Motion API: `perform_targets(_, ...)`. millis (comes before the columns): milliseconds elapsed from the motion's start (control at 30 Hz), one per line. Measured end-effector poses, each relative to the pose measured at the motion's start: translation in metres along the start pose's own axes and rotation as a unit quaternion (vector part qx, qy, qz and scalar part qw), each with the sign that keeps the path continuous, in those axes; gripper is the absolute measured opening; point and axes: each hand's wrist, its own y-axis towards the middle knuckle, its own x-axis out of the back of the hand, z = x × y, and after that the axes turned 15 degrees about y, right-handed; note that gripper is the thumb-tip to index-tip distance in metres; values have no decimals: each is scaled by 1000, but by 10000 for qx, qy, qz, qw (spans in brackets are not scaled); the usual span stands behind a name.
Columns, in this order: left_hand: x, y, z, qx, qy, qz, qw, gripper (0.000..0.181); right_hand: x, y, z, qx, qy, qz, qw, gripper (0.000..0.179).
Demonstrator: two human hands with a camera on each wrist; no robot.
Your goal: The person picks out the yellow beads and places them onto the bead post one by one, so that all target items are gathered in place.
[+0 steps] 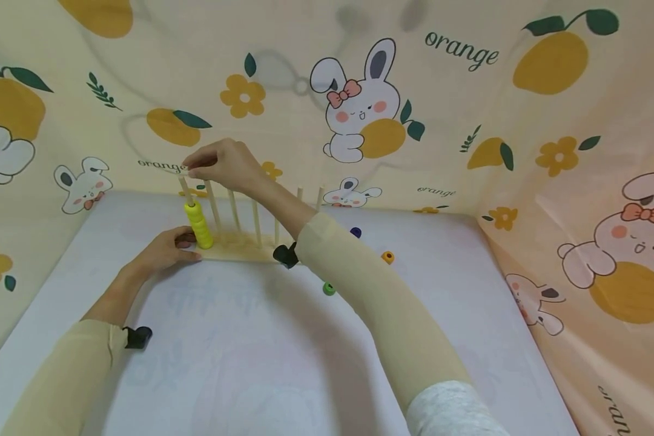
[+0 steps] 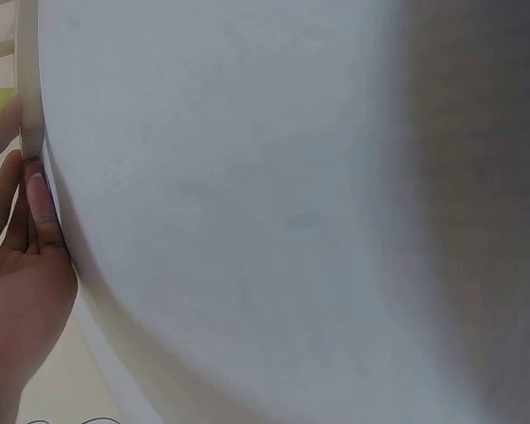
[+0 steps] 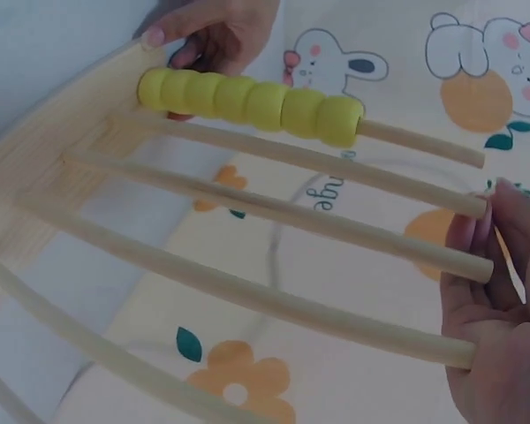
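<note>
A wooden peg rack [image 1: 234,249] stands at the back left of the table, with several upright pegs. Stacked yellow beads [image 1: 198,225] fill the lower part of its leftmost peg; in the right wrist view these yellow beads [image 3: 247,104] leave the peg's tip bare. My left hand [image 1: 166,248] grips the rack's left end, with the thumb along the front of the base. Above the leftmost pegs is my right hand [image 1: 229,163], its fingers loosely bent near the peg tips. No bead shows in my right hand [image 3: 503,291], whose fingertips partly hide one another.
Right of the rack lie a dark blue bead [image 1: 356,232], an orange bead [image 1: 388,257] and a green bead [image 1: 329,289], near my right sleeve. A patterned cloth [image 1: 283,36] with rabbits and fruit rises behind and beside the white table [image 1: 223,363].
</note>
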Motion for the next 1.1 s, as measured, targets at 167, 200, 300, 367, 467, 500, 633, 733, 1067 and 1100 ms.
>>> perform_targets(167, -2, 1, 2, -7, -7, -19, 10000, 80, 4, -3, -1, 112, 624, -35, 9980, 25)
perform_targets(200, -3, 1, 3, -17, 11, -22, 10000, 81, 4, -3, 0, 132, 737, -44, 9972, 25)
perform_targets(300, -3, 2, 5, -52, 33, -38, 10000, 80, 8, -7, 4, 259, 924, -130, 9953, 26)
perform_targets(367, -3, 2, 6, -93, 50, -46, 9999, 80, 11, -11, 7, 372, 1048, -226, 9935, 26)
perform_targets(467, -3, 3, 6, -130, 43, -66, 9999, 79, 16, -19, 13, 530, 1192, -398, 9907, 25)
perform_targets(500, -3, 3, 6, -136, 50, -69, 9999, 79, 18, -23, 15, 587, 1223, -441, 9898, 24)
perform_targets(633, -3, 3, 5, -84, 74, -92, 9999, 80, 26, -41, 28, 653, 1397, -532, 9866, 24)
perform_targets(733, -4, 3, 5, -25, 38, -71, 10000, 81, 32, -56, 36, 667, 1430, -560, 9859, 23)
perform_targets(1067, -1, 3, 5, 41, 50, -6, 10000, 83, 52, -79, 6, 716, 1462, -624, 9847, 24)
perform_targets(1100, -1, 3, 5, 45, 30, 10, 10000, 83, 54, -82, 1, 773, 1515, -628, 9834, 25)
